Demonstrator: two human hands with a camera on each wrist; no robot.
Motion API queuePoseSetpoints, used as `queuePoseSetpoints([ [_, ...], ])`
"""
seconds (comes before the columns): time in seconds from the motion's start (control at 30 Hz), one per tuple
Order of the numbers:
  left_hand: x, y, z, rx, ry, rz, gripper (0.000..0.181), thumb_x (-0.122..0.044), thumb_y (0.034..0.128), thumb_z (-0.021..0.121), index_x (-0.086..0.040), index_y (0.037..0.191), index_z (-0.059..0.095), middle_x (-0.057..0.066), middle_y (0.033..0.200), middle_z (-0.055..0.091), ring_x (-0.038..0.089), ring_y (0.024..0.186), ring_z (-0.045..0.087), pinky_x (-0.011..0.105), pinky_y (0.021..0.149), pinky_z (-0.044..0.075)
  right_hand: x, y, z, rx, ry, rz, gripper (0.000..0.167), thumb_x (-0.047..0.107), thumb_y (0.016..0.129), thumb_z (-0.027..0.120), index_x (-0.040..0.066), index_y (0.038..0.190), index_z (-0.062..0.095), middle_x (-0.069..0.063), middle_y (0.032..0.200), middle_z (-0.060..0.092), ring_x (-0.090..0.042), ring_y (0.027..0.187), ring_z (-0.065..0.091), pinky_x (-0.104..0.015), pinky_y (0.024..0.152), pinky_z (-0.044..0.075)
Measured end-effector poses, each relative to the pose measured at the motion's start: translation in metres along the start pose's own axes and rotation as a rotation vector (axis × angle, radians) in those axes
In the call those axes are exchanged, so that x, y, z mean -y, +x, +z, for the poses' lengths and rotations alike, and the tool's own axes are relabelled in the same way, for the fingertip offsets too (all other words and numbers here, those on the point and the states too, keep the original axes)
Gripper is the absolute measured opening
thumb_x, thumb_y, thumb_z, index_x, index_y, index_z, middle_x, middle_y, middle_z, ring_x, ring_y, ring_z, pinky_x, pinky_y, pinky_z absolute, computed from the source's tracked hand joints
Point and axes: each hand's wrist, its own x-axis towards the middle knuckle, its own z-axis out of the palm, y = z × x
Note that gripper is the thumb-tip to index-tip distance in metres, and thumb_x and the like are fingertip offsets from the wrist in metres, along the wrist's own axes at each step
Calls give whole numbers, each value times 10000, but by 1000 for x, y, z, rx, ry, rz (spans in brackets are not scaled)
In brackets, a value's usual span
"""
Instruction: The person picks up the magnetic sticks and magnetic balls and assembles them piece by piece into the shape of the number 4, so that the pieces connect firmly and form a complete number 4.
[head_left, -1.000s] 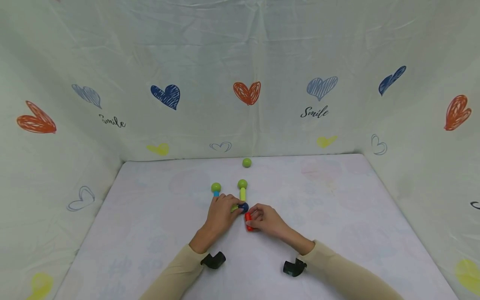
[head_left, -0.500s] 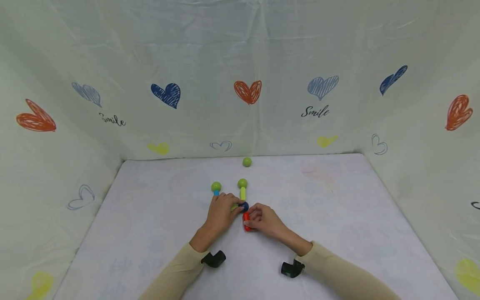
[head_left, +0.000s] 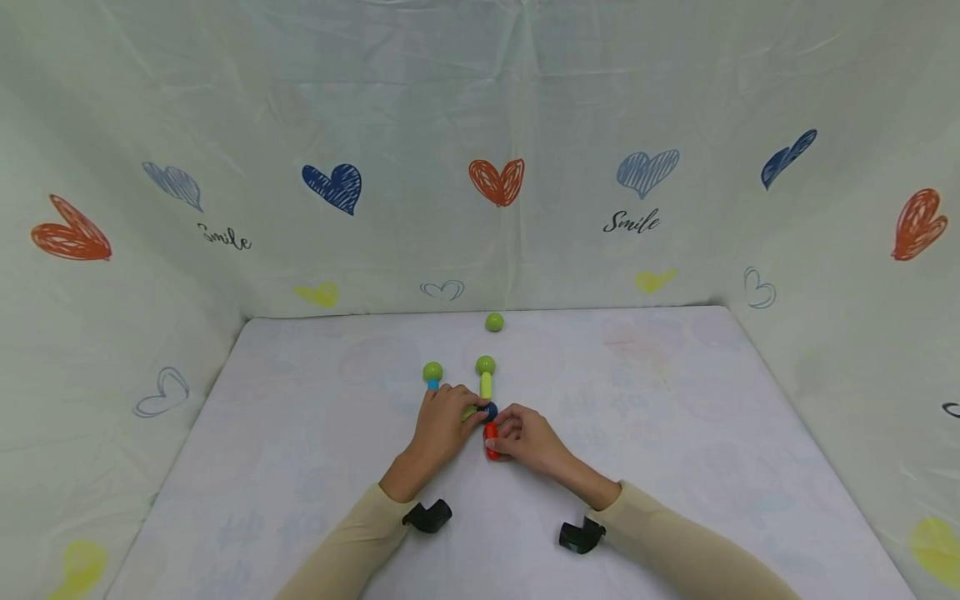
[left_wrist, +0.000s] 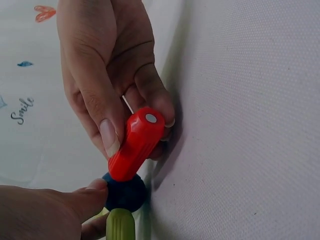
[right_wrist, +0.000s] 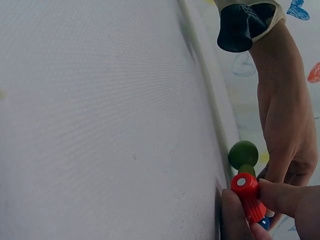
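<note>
My left hand [head_left: 441,427] pinches a dark blue ball [head_left: 491,412] between thumb and fingers near the middle of the table. A red magnetic rod [head_left: 491,442] is held in the thumb and fingertips of my right hand [head_left: 536,443]. In the left wrist view, the rod's far end meets the blue ball [left_wrist: 126,194], and a pale metal disc shows on its near end. Beyond the ball runs a yellow-green rod [head_left: 486,386] topped by a green ball [head_left: 485,365]. Another yellow-green rod [left_wrist: 120,225] reaches the blue ball from the left, partly hidden by my left hand.
Past my left fingers, a green ball [head_left: 432,372] sits on a light blue rod [head_left: 432,385], mostly covered by the hand. One loose green ball [head_left: 494,322] lies by the table's back edge. A white cloth [head_left: 405,258] printed with hearts hangs behind.
The red rod in my right hand has shifted slightly left and lines up with the blue ball. My left hand keeps its place on the ball.
</note>
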Motion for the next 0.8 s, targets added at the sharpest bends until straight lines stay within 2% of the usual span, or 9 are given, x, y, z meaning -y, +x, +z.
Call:
queuePoseSetpoints([
  [0.37, 0, 0, 0, -1, -22, -3, 178, -235, 925, 832, -128, 1067, 846, 21, 1012, 788, 213, 867, 629, 385, 808, 445, -1, 2, 2, -43, 0, 1, 307, 54, 916, 804, -69, 1103, 594, -88, 879, 713, -108, 717, 664, -206, 626, 540],
  [0.53, 0, 0, -1, -3, -9, -1, 175, -233, 925, 831, -131, 1067, 845, 13, 1012, 785, 204, 871, 633, 386, 812, 448, -1, 3, 3, -66, -45, -5, 306, 73, 907, 821, -36, 1083, 596, -67, 870, 696, -78, 673, 620, -204, 606, 509],
  [0.8, -1, -1, 0, 2, -18, -16, 175, -225, 923, 833, -127, 1067, 843, 14, 1019, 782, 204, 880, 630, 399, 828, 456, 1, 5, 3, -32, 4, 5, 315, 54, 915, 819, -41, 1089, 575, -80, 867, 676, -141, 597, 671, -251, 552, 568],
])
